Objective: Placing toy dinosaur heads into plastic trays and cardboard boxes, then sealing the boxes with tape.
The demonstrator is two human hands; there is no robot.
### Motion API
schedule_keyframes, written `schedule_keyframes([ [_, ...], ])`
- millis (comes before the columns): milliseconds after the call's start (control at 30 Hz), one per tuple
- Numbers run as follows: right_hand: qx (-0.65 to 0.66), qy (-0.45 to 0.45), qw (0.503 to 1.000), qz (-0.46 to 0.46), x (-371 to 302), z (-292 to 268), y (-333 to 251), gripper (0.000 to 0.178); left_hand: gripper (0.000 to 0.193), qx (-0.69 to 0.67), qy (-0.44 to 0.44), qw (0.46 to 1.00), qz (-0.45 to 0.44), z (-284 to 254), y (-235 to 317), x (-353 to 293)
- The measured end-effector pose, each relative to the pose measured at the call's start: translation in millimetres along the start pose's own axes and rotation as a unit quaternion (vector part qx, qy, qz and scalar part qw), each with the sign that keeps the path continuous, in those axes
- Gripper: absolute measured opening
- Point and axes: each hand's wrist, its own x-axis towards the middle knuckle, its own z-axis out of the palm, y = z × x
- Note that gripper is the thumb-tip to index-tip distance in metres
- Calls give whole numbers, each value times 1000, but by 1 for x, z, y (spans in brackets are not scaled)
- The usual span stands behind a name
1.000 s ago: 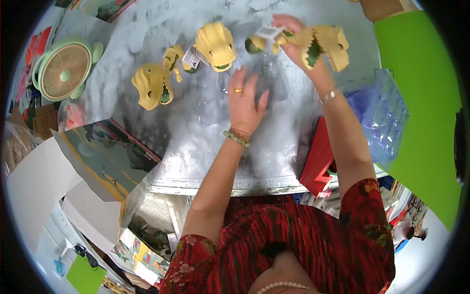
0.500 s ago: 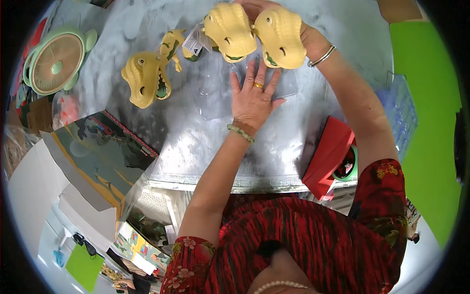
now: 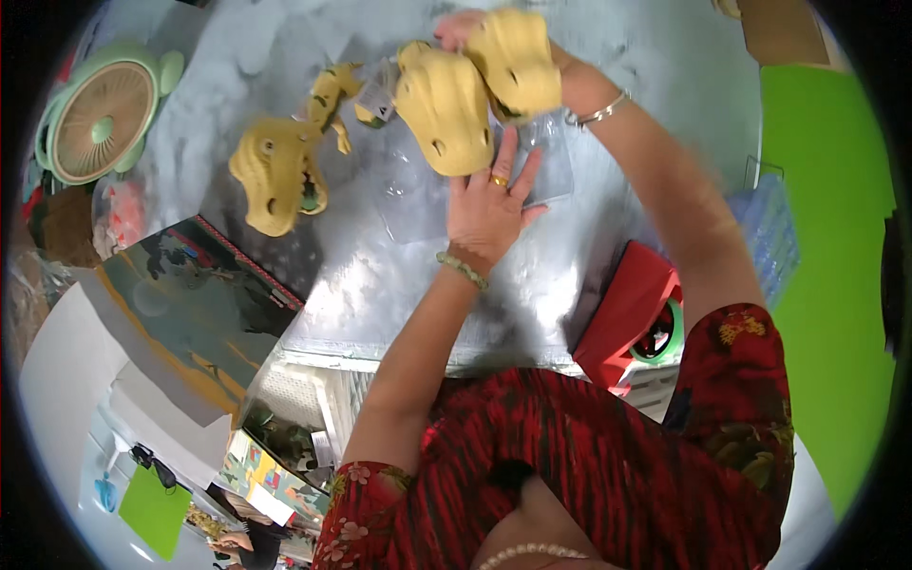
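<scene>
My left hand [image 3: 486,214] lies flat with fingers spread on a clear plastic tray [image 3: 404,218]. Its fingertips are beside the snout of a yellow toy dinosaur head [image 3: 443,114], which partly covers them. Up at the far side, my right hand [image 3: 458,28] curls behind another yellow toy dinosaur [image 3: 518,62] and grips it; that head hides most of the fingers. To the left, a third yellow dinosaur head [image 3: 275,180] has its toothed mouth agape. A yellow and green dinosaur body [image 3: 331,95] and a white tag [image 3: 377,98] are beside it.
A green round fan [image 3: 104,123] stands at the far left. An opened printed box [image 3: 180,304] leans at the table's left front corner. A red box [image 3: 622,318] with a green ring is at the front right. Blue clear plastic [image 3: 765,228] lies by a green surface [image 3: 826,285].
The middle dinosaur head has dropped nearer to me, over my left fingertips. My right hand and the right dinosaur head have shifted left. My left hand stays on the tray.
</scene>
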Motion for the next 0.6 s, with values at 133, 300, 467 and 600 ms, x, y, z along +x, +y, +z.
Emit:
schedule_keyframes([
  [133, -83, 95, 987, -101, -11, 19, -11, 37, 68, -8, -43, 999, -10, -3, 1, -3],
  [300, -210, 144, 963, 92, -19, 30, -40, 43, 66, -40, -50, 998, -6, -5, 3, -5],
  [467, -389, 112, 914, 35, -23, 18, -45, 46, 67, -109, -30, 993, -24, -2, 5, -7],
  [600, -228, 7, 961, 158, -21, 4, -60, 48, 71, -142, -37, 988, -37, 0, 4, -7],
])
